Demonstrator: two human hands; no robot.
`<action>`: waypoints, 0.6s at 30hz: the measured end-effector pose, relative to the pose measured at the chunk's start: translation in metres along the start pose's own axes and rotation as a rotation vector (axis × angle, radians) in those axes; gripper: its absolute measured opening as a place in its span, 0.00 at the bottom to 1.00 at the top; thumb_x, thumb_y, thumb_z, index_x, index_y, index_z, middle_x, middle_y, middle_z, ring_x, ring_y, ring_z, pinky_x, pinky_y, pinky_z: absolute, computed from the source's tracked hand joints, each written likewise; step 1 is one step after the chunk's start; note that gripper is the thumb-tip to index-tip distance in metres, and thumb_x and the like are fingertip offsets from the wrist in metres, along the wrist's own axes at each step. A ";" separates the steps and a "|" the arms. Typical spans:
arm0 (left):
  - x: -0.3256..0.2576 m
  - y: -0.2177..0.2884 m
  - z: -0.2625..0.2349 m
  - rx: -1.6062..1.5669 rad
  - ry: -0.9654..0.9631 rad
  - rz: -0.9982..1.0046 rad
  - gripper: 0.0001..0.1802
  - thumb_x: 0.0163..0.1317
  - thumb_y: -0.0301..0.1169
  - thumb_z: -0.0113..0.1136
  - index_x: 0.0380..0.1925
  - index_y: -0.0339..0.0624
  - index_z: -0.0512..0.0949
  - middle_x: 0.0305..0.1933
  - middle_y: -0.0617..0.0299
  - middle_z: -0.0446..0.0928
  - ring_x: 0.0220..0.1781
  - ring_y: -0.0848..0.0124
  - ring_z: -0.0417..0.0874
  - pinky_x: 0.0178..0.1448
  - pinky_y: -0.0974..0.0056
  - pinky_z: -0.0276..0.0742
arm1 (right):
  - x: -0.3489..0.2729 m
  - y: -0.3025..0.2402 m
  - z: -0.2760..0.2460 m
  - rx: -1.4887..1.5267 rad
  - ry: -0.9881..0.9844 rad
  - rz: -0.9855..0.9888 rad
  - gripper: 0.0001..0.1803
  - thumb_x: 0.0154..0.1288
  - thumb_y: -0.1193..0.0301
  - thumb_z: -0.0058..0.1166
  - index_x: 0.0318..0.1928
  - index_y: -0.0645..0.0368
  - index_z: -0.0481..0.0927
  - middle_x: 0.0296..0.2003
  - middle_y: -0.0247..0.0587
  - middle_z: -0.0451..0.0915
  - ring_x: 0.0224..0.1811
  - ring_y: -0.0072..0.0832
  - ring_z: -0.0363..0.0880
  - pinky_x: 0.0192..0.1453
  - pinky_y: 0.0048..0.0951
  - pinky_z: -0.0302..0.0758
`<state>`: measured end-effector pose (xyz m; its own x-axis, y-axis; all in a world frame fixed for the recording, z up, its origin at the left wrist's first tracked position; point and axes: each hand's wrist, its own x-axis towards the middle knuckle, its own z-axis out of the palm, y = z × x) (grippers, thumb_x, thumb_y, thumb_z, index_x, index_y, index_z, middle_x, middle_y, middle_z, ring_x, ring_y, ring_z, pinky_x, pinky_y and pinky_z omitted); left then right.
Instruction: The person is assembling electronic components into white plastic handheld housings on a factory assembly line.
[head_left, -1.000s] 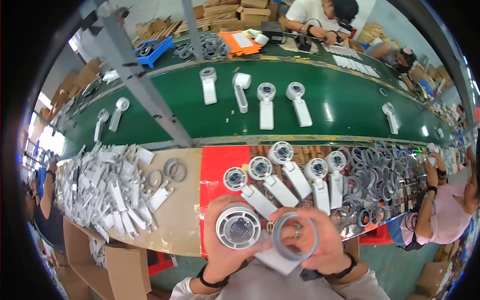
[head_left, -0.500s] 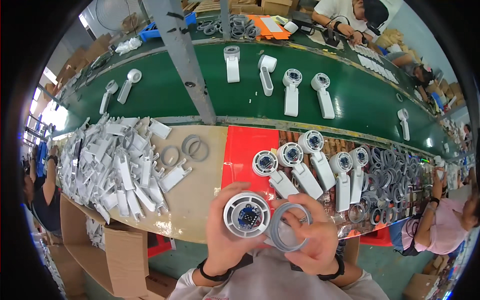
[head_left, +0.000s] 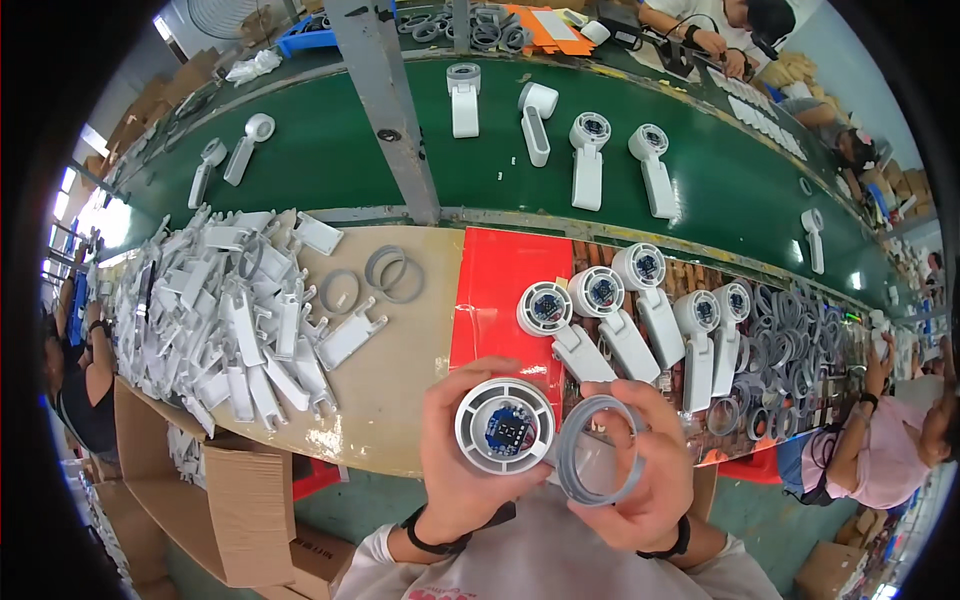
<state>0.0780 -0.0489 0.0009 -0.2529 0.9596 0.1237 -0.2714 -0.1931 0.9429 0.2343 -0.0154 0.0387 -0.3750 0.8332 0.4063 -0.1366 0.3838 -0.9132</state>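
Note:
My left hand (head_left: 462, 492) is closed around the round white head of a handheld fan (head_left: 463, 428). A blue circuit board shows in the middle of that head, and its handle is mostly hidden. In my right hand (head_left: 655, 470) a grey plastic ring (head_left: 565, 455) is gripped between thumb and fingers, held upright just right of the fan head and apart from its rim. Beyond my hands, several white fans (head_left: 602, 292) with boards showing lie on the table. To their right is a heap of grey rings (head_left: 785, 335).
A big pile of white handle shells (head_left: 235, 310) covers the table's left side, with loose grey rings (head_left: 340, 290) beside it. Behind a metal post (head_left: 385, 120), a green conveyor (head_left: 320, 165) carries more fans. An open cardboard box (head_left: 250, 515) stands lower left. Other people work around.
Both hands, with the fan and the ring, sit slightly farther right in the picture. The whole view has shifted a little. Both grips stay the same.

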 end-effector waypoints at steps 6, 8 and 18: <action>0.001 -0.001 -0.002 -0.033 -0.081 -0.090 0.45 0.35 0.23 0.75 0.55 0.37 0.60 0.57 0.47 0.65 0.53 0.63 0.77 0.55 0.61 0.74 | -0.003 0.008 -0.007 -0.052 -0.046 -0.102 0.30 0.45 0.80 0.66 0.51 0.58 0.70 0.61 0.70 0.56 0.57 0.59 0.70 0.56 0.46 0.73; 0.001 -0.002 -0.003 0.025 -0.082 -0.077 0.46 0.35 0.24 0.76 0.56 0.37 0.61 0.58 0.48 0.65 0.53 0.63 0.76 0.56 0.60 0.74 | 0.003 -0.001 -0.009 -0.112 -0.124 -0.102 0.32 0.44 0.80 0.66 0.53 0.59 0.69 0.60 0.71 0.58 0.56 0.58 0.72 0.54 0.44 0.74; 0.000 -0.005 0.001 -0.036 -0.019 -0.044 0.46 0.34 0.24 0.76 0.56 0.37 0.60 0.57 0.49 0.66 0.54 0.62 0.76 0.55 0.60 0.75 | -0.003 0.010 -0.003 -0.123 -0.070 -0.085 0.33 0.43 0.79 0.68 0.52 0.61 0.68 0.61 0.71 0.56 0.57 0.58 0.71 0.55 0.47 0.74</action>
<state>0.0798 -0.0478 -0.0033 -0.2222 0.9710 0.0883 -0.3154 -0.1572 0.9358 0.2371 -0.0126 0.0286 -0.4306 0.7677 0.4746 -0.0591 0.5007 -0.8636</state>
